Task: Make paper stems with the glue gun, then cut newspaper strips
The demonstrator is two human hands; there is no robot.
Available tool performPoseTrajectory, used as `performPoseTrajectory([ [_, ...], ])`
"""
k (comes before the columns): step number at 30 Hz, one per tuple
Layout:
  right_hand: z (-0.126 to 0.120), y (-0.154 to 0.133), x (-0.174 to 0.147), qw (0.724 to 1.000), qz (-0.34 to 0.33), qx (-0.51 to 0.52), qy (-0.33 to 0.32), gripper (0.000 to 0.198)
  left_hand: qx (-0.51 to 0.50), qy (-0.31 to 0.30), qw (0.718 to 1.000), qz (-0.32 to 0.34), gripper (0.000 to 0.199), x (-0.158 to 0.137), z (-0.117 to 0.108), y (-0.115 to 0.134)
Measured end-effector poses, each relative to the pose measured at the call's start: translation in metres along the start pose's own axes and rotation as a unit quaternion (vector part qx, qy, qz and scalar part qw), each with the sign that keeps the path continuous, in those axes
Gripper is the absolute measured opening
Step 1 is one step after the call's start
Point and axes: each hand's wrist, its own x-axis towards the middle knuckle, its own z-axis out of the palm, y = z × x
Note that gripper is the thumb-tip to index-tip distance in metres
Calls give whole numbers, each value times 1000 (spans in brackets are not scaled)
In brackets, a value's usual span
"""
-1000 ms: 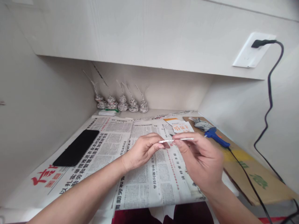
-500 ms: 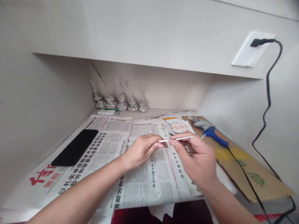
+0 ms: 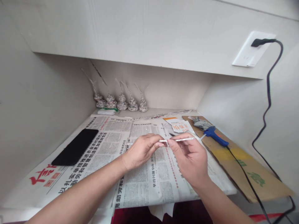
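Observation:
Between my two hands runs a thin white rolled paper stick (image 3: 185,139), held roughly level above the newspaper. My left hand (image 3: 143,147) pinches its left end between thumb and fingers. Close beside it, my right hand (image 3: 191,161) grips the stick with thumb and fingertips, and a length sticks out to the right across the fingers. A dark pointed tip (image 3: 172,134) shows behind the right fingers; the rest of that object is hidden. Newspaper sheets (image 3: 140,183) cover the tabletop under both hands.
Several woven paper gourds (image 3: 132,105) stand along the back wall, near long paper sticks (image 3: 149,117). A black phone (image 3: 75,147) lies left. At right, a blue glue gun (image 3: 216,137) rests on cardboard (image 3: 252,174), its cord trailing forward. Printed cards (image 3: 182,126) lie beyond my right hand.
My right hand has shifted slightly left and turned, with its fingers closer to my left hand. The left hand has stayed nearly still, and both keep hold of the paper stick.

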Motion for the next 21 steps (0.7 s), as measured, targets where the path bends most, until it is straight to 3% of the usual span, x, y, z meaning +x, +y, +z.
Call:
performPoseTrajectory([
  [7,-9,2,4,999,0,-31,-22,6,-2,-1,1000,-3,29,0,-1,3],
  [21,7,-1,5,992,95,86,4,16,97,5,995,0,26,-3,1,-3],
])
